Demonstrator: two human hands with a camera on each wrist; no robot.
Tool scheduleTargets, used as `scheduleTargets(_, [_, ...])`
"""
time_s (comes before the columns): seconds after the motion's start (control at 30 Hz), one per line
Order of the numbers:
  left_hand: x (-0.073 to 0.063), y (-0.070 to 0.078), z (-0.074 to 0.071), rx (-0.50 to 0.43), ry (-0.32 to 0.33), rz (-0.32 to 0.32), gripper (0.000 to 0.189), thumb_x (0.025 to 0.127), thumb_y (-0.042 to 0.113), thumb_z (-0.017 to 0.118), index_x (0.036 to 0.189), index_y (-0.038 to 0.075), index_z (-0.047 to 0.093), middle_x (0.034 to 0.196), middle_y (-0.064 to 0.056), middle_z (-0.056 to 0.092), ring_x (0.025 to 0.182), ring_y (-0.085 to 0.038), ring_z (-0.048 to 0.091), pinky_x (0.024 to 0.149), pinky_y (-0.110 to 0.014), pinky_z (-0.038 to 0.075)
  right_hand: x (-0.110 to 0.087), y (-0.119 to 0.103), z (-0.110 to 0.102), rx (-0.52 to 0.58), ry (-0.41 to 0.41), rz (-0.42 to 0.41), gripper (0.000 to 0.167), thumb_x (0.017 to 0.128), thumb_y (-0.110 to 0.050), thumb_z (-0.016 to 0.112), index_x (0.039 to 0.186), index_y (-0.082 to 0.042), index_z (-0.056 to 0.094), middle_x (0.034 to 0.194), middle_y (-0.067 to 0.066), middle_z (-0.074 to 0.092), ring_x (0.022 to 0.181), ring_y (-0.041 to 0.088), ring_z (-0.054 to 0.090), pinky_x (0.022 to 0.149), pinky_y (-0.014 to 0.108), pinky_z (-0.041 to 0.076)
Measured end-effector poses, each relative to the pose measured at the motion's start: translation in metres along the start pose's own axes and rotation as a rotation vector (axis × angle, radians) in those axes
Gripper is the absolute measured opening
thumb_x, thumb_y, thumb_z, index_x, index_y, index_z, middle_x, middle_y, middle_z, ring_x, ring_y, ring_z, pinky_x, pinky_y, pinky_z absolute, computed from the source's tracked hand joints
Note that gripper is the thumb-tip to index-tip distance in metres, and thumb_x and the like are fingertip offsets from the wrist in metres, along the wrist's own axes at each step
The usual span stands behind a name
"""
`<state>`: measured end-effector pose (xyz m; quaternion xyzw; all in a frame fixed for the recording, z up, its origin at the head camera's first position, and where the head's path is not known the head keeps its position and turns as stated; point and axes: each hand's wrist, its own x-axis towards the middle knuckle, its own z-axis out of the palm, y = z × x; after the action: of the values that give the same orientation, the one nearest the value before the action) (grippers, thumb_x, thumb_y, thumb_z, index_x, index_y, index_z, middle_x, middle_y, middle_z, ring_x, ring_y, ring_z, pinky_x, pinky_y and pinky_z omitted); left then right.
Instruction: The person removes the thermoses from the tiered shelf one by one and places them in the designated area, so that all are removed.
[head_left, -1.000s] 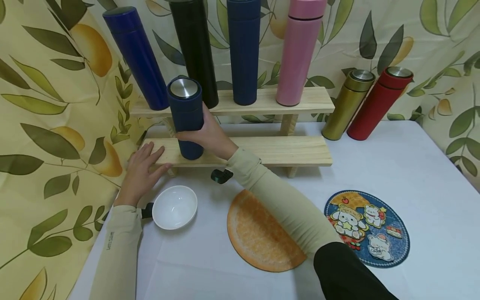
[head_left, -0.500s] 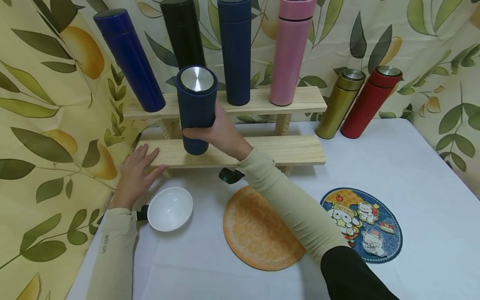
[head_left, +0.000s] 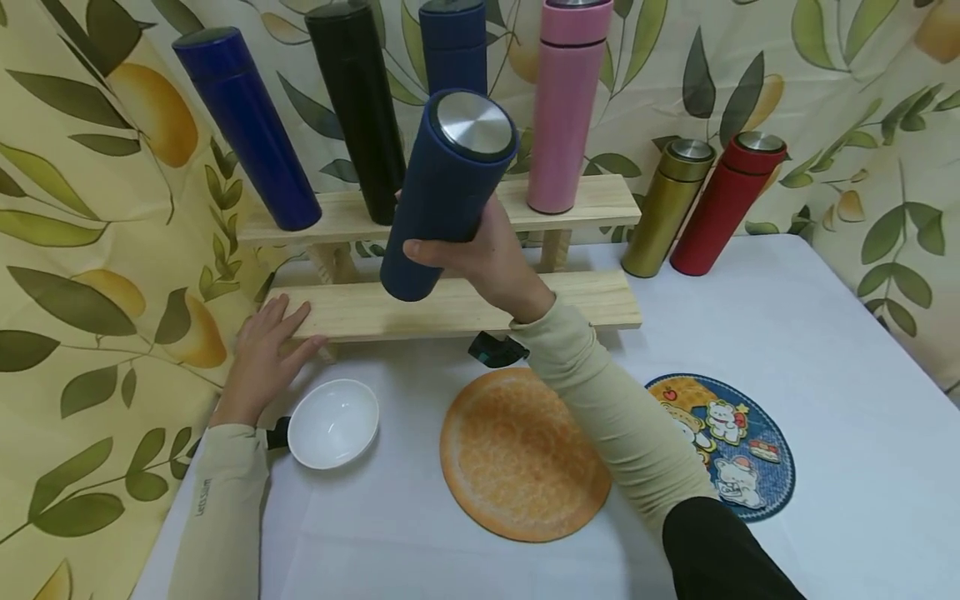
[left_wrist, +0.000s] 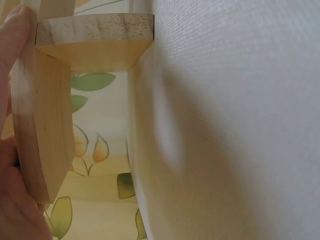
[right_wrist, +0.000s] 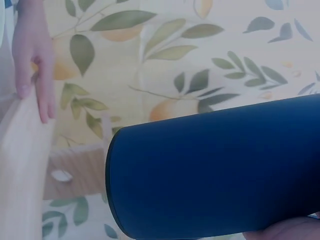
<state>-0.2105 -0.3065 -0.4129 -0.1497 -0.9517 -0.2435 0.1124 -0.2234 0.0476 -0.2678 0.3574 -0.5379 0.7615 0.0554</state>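
Observation:
A dark blue thermos bottle (head_left: 450,192) with a steel-topped lid is gripped by my right hand (head_left: 498,258), thumb across its front. It tilts, lid toward the upper right, in front of the two-tier wooden rack. In the right wrist view the thermos (right_wrist: 215,170) lies across the lower right, its base above the rack board. My left hand (head_left: 266,358) rests with fingers spread on the left end of the lower wooden shelf (head_left: 465,308). In the left wrist view its fingers (left_wrist: 12,37) lie along the shelf board (left_wrist: 42,115).
A blue bottle (head_left: 251,133), a black bottle (head_left: 356,108), another navy one (head_left: 453,50) and a pink one (head_left: 570,108) stand on the upper shelf. Gold (head_left: 663,208) and red bottles (head_left: 727,204) stand right. A white bowl (head_left: 333,425), orange round mat (head_left: 525,467) and cartoon mat (head_left: 765,467) lie in front.
My right hand has lifted the thermos off the lower shelf and carried it rightward and toward the camera, tilting it. The left hand stays on the shelf; the head view has shifted slightly.

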Motion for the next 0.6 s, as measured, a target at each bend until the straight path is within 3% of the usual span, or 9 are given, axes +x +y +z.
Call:
scheduleTargets(0.13, [0.000,0.000,0.001,-0.004,0.008,0.008,0.071,0.105,0.045,0.070,0.158,0.002,0.051,0.169,-0.029,0.030,0.160,-0.044,0.019,0.128,-0.063,0.009,-0.002,-0.009,-0.010,0.017,0.001,-0.063,0.067,0.080,0.015,0.074,0.141,0.002,0.051,0.132,0.028,0.063,0.123,0.039,0.064,0.111,0.055,0.050])
scheduleTargets(0.37, [-0.002,0.002,0.001,-0.012,0.001,0.001,0.072,0.105,0.046,0.069,0.158,0.002,0.050,0.169,-0.030,0.030,0.160,-0.044,0.018,0.129,-0.062,0.007,-0.008,-0.022,-0.028,0.074,0.036,-0.114,0.065,0.076,0.011,0.077,0.136,-0.004,0.056,0.126,0.019,0.068,0.120,0.038,0.065,0.113,0.056,0.048])
scheduleTargets(0.6, [-0.002,-0.001,0.003,-0.011,0.011,0.012,0.070,0.105,0.044,0.069,0.158,0.002,0.050,0.169,-0.031,0.031,0.160,-0.044,0.019,0.130,-0.060,0.005,-0.018,-0.035,-0.048,0.078,0.082,-0.135,0.070,0.076,-0.001,0.087,0.138,-0.007,0.054,0.128,0.026,0.067,0.120,0.039,0.066,0.113,0.057,0.048])
